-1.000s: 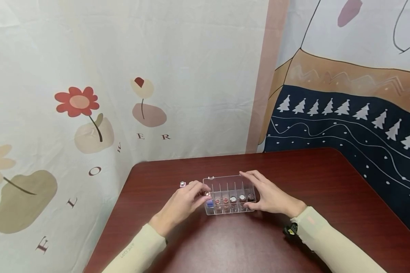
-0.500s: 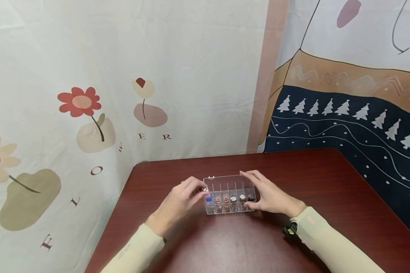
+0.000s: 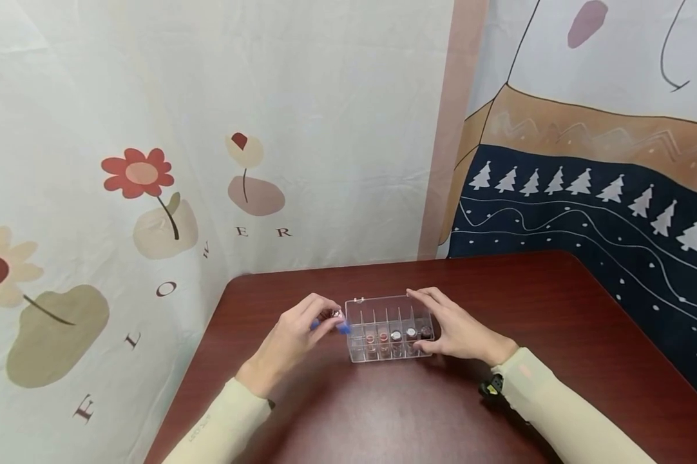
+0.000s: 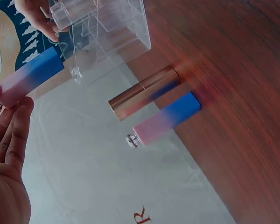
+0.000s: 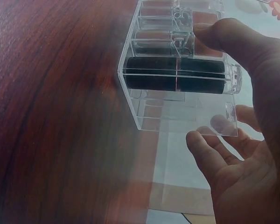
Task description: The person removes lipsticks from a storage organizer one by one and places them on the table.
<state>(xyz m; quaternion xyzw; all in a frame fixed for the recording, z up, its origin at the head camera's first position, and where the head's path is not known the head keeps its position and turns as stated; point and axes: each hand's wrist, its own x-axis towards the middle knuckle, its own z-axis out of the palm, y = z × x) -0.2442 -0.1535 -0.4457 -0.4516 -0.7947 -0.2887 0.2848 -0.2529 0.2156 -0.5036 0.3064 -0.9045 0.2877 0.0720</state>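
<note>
My left hand [image 3: 290, 335] pinches a square lipstick tube [image 4: 32, 77] that fades from pink to blue, just left of a clear lipstick organizer [image 3: 357, 354]. The held tube is apart from the box. My right hand [image 3: 464, 328] grips the organizer's right end, thumb at the front and fingers at the back. Inside the box stand several lipsticks, among them a black tube [image 5: 151, 73] at the right end; the leftmost slots hold nothing. Beside the box, in the left wrist view, are a copper-coloured tube [image 4: 143, 93] and a second pink-and-blue lipstick [image 4: 168, 119].
The organizer stands on a dark red wooden table [image 3: 395, 412]. A pale curtain with flower prints [image 3: 348, 129] hangs behind, and a dark blue cloth with white trees [image 3: 586, 212] hangs at the right.
My left hand has drawn the pink-and-blue lipstick up out of the organizer's left slot and moved left with it. My right hand has stayed on the box.
</note>
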